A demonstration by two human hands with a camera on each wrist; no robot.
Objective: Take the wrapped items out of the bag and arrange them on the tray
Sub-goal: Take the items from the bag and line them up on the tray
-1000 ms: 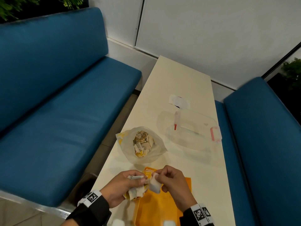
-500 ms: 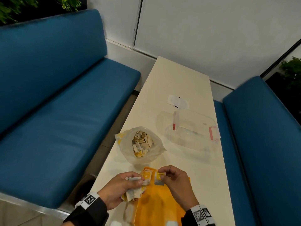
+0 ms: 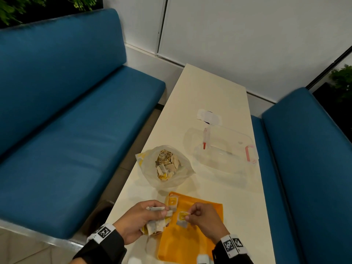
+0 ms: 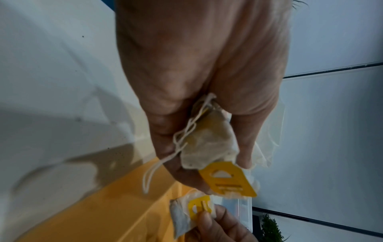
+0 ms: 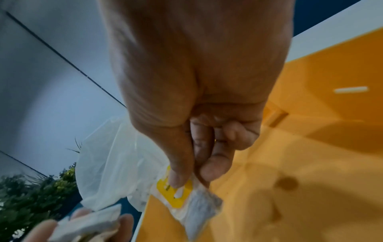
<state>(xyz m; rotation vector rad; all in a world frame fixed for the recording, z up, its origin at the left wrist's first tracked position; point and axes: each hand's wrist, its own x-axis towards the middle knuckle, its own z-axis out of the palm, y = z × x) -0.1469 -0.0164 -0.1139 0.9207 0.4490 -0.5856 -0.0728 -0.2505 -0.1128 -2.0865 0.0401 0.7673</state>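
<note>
A clear plastic bag (image 3: 179, 176) full of tea bags stands open on the table. Nearer me lies an orange tray (image 3: 192, 242). One tea bag (image 3: 172, 202) with a yellow tag lies at the tray's far left corner. My left hand (image 3: 162, 212) grips a bunch of tea bags (image 3: 154, 224) at the tray's left edge, their strings and a yellow tag (image 4: 226, 179) hanging out. My right hand (image 3: 188, 216) pinches a single tea bag (image 3: 182, 220) by its yellow tag (image 5: 176, 194), just above the tray (image 5: 290, 188).
A clear lidded box (image 3: 224, 147) with pink clasps stands at the table's right edge beyond the bag. A white paper piece (image 3: 209, 117) lies farther back. Blue benches (image 3: 76, 130) flank the narrow table (image 3: 205, 88) on both sides.
My right hand drew a tea bag away from the left hand's bunch and brought it over the tray. One tea bag now lies at the tray's far left corner. The left hand stayed put.
</note>
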